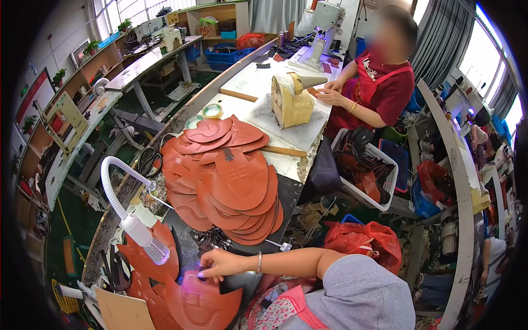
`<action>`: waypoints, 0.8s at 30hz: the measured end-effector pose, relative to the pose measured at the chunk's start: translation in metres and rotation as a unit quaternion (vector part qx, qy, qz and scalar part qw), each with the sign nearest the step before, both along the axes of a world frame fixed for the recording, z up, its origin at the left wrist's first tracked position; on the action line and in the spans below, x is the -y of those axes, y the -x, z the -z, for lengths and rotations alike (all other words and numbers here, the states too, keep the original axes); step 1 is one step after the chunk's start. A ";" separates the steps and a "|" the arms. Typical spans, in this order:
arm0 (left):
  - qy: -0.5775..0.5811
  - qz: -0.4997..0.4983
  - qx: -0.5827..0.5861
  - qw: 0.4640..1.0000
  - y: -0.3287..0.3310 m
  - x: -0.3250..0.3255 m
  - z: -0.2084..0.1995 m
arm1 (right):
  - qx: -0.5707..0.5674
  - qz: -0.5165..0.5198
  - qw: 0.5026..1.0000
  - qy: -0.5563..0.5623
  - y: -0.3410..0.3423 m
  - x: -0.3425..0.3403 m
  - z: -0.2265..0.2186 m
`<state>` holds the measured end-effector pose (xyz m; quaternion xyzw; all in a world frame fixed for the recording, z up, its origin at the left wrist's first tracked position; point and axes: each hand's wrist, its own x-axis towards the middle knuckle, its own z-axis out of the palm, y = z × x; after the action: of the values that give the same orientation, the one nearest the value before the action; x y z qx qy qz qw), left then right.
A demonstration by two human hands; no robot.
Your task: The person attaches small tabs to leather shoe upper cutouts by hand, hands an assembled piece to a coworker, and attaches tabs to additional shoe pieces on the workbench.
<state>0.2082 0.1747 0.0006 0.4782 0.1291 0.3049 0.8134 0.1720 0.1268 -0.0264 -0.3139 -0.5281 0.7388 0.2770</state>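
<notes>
My right hand (223, 264), with a bracelet at the wrist, reaches in from the right over a reddish-brown leather piece (212, 305). Its fingers are pinched around a small dark piece (199, 266), mostly hidden by the fingers. Pinkish-purple light falls on the leather just beneath them. My left hand does not show. A white gooseneck lamp (144, 237) bends down close to the hand on its left. Beyond it lies a big pile of similar leather pieces (234, 181), the top one bearing a small dark tab (228, 154). Small dark bits (212, 237) lie between pile and hand.
More leather pieces (148, 256) and black straps (116, 269) lie left of my hand, near a tan board (124, 311). Tape rolls (212, 111) and a wooden block (291, 104) stand farther up the table. A co-worker (379, 82) sits by a sewing machine (324, 33). A white basket (366, 170) stands right.
</notes>
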 end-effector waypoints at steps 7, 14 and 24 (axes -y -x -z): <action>-0.023 -0.006 0.010 1.000 0.008 -0.019 -0.010 | 0.040 -0.111 0.993 0.010 -0.009 0.017 0.008; 0.015 -0.051 0.017 0.998 0.033 -0.004 0.006 | 0.075 -0.198 0.977 -0.025 -0.021 0.036 0.011; 0.221 -0.317 -0.060 0.920 0.160 0.166 0.057 | 0.078 -0.243 0.965 0.058 -0.042 0.030 0.011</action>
<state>0.0478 0.0091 -0.0563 0.2382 0.3869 0.4811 0.7498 0.2136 0.0964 -0.0377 -0.2488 -0.5644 0.7866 0.0285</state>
